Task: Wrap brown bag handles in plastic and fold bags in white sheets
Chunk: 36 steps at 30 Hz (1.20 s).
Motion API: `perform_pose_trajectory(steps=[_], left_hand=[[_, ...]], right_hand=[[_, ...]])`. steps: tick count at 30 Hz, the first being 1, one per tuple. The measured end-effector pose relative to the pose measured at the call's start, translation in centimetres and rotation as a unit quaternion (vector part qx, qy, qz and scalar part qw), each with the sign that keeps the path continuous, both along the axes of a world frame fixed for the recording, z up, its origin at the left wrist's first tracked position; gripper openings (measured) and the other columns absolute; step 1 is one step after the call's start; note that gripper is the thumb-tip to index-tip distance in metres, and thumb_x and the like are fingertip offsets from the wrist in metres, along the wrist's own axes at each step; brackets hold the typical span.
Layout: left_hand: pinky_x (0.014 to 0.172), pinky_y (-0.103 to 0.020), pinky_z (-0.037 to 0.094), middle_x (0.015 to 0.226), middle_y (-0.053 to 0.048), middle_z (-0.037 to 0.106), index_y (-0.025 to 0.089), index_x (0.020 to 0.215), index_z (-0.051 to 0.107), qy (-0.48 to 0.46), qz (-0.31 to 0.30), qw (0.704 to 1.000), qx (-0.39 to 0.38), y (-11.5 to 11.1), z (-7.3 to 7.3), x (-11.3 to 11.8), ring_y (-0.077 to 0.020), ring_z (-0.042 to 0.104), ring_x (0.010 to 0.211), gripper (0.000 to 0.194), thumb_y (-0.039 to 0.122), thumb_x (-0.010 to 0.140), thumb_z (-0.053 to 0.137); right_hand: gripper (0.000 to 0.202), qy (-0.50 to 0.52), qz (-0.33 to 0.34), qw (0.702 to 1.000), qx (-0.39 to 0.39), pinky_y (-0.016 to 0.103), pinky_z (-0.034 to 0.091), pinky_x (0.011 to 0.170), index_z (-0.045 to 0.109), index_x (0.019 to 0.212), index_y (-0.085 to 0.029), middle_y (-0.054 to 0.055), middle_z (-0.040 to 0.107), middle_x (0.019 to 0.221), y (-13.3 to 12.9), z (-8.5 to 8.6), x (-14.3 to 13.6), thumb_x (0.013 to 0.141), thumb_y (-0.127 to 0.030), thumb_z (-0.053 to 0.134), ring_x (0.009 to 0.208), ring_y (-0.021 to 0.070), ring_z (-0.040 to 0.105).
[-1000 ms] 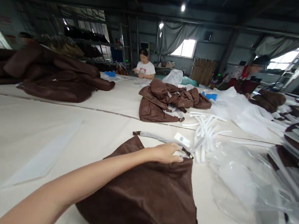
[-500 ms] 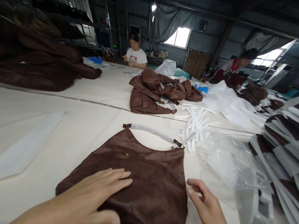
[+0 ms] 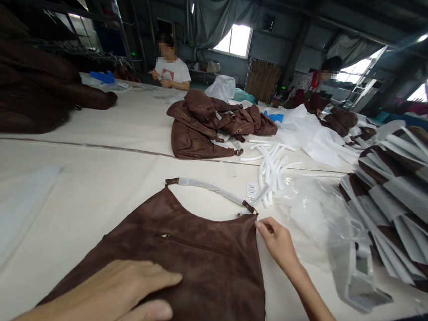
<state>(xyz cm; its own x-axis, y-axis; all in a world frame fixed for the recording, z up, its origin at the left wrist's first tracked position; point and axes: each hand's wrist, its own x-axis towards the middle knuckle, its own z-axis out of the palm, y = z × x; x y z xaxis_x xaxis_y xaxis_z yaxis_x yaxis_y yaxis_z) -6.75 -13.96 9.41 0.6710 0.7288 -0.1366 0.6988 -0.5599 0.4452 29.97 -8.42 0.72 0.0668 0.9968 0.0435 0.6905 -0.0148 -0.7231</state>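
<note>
A brown leather handbag [image 3: 205, 259] lies flat on the pale table in front of me, with a zip across its upper front. Its strap [image 3: 211, 189], wrapped in clear film, arches above the opening, and a white tag [image 3: 251, 189] lies beside the strap's right end. My left hand [image 3: 123, 292] rests flat on the bag's front, thumb and fingers apart. At the bag's upper right corner, my right hand [image 3: 276, 241] pinches the edge of the handbag just below the strap fitting.
Several brown bags [image 3: 209, 125] are heaped beyond, with white foam strips [image 3: 271, 168] nearby. To the right are clear plastic film [image 3: 310, 209], a grey tape dispenser [image 3: 356, 273] and a stack of bags with white sheets [image 3: 401, 207]. Two people work across the table.
My right hand has moved up along the bag's side to its top right corner and closed there. My left hand stays on the bag, slightly lower in view. The camera view has shifted right.
</note>
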Motion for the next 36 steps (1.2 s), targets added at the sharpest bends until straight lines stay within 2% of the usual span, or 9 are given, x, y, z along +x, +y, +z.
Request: perform_pose_trajectory(steps=[3,5,11,18,23,28,31,33,36], left_hand=[[0.091,-0.027,0.050,0.117,0.001,0.073,0.036,0.125,0.065,-0.001,-0.038,0.999,-0.023,4.4,2.1,4.3,-0.0210,0.069,0.104,0.036,0.048,0.097,0.046],[0.089,-0.027,0.050,0.112,-0.001,0.074,0.032,0.118,0.068,-0.015,-0.057,0.998,-0.014,7.4,2.0,7.2,-0.0214,0.070,0.102,0.033,0.043,0.099,0.044],[0.083,-0.030,0.051,0.095,-0.007,0.075,0.024,0.095,0.073,-0.070,-0.036,0.997,-0.009,13.4,-3.2,12.7,-0.0240,0.070,0.089,0.025,0.026,0.091,0.048],[0.096,-0.030,0.048,0.113,-0.003,0.071,0.027,0.113,0.068,-0.119,-0.038,0.992,-0.019,16.2,-6.6,16.4,-0.0201,0.065,0.107,0.041,0.016,0.083,0.042],[0.093,-0.031,0.048,0.111,-0.006,0.070,0.022,0.100,0.070,-0.108,-0.020,0.994,-0.012,17.2,-6.3,16.7,-0.0231,0.063,0.105,0.029,0.027,0.081,0.049],[0.088,-0.037,0.049,0.087,-0.009,0.072,0.021,0.089,0.067,-0.063,-0.006,0.998,-0.001,17.2,-4.4,14.5,-0.0283,0.066,0.088,0.020,0.032,0.073,0.065],[0.082,-0.042,0.049,0.072,-0.010,0.069,0.021,0.082,0.067,0.002,-0.009,1.000,-0.003,16.0,-3.2,13.2,-0.0320,0.066,0.077,0.032,0.050,0.070,0.071],[0.080,-0.042,0.048,0.075,-0.012,0.070,0.021,0.078,0.068,0.057,-0.011,0.998,-0.002,14.7,-2.7,12.6,-0.0327,0.067,0.078,0.044,0.063,0.078,0.059],[0.077,-0.040,0.048,0.091,-0.015,0.072,0.021,0.084,0.071,0.077,-0.002,0.997,-0.010,13.0,-2.3,12.3,-0.0327,0.067,0.086,0.047,0.059,0.089,0.044]], right_hand=[[0.024,-0.162,0.025,0.985,0.057,0.028,0.045,0.078,0.067,0.099,-0.020,0.008,0.066,0.098,4.5,1.0,-0.4,0.092,-0.036,0.051,0.088,0.0201,0.061],[0.017,-0.221,0.049,0.972,0.064,0.028,0.044,0.077,0.068,0.094,-0.019,0.010,0.063,0.097,7.1,1.1,-1.3,0.089,-0.030,0.056,0.091,0.0214,0.059],[0.011,-0.255,0.079,0.959,0.098,0.030,0.042,0.074,0.063,0.074,-0.017,0.011,0.057,0.087,10.0,0.4,-2.4,0.083,-0.014,0.057,0.086,0.0216,0.053],[0.018,-0.241,0.090,0.950,0.179,0.030,0.044,0.076,0.060,0.087,-0.018,0.008,0.055,0.094,8.8,1.3,-1.2,0.091,-0.016,0.043,0.084,0.0198,0.054],[0.019,-0.176,0.082,0.945,0.264,0.031,0.044,0.079,0.057,0.088,-0.019,0.008,0.055,0.094,8.0,2.5,-0.8,0.095,-0.023,0.039,0.087,0.0212,0.055],[0.024,-0.143,0.016,0.963,0.229,0.032,0.042,0.075,0.057,0.088,-0.021,0.007,0.058,0.085,7.3,2.8,-0.3,0.096,-0.034,0.039,0.081,0.0217,0.056],[0.029,-0.080,-0.024,0.985,0.152,0.035,0.044,0.078,0.059,0.095,-0.019,0.008,0.063,0.088,6.0,1.8,-0.2,0.095,-0.042,0.040,0.084,0.0233,0.059],[0.035,-0.039,-0.053,0.989,0.134,0.038,0.046,0.082,0.059,0.105,-0.017,0.011,0.063,0.099,4.1,0.7,-0.2,0.094,-0.047,0.042,0.094,0.0255,0.059],[0.041,0.010,-0.075,0.992,0.099,0.039,0.049,0.084,0.058,0.113,-0.017,0.013,0.060,0.109,0.3,-1.2,-0.7,0.094,-0.051,0.043,0.100,0.0262,0.059]])
